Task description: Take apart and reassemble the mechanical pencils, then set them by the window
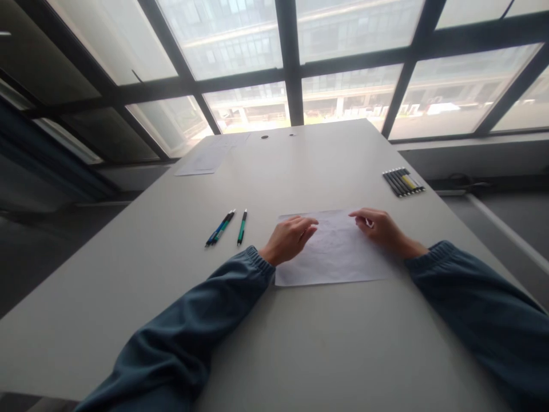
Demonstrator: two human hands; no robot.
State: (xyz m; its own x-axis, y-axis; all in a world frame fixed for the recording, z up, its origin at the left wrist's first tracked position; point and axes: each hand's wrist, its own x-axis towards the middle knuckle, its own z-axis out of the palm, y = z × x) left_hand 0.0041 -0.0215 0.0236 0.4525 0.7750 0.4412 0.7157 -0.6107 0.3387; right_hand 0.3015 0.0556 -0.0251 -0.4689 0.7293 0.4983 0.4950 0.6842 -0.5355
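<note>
White paper sheet point(334, 266) lies on the counter point(309, 337), left hand point(289, 237) at its left side, right hand point(381, 230) at its right, both empty, fingers loosely parted, green pen point(242, 228) left, lined-up pens point(402, 182) farther right.

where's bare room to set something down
Bare table: beyond the paper, between the far-left sheets and the dark sticks; also nearer, between the sleeves. Crowded: around the paper, with the left hand, right hand and loose pens.
</note>
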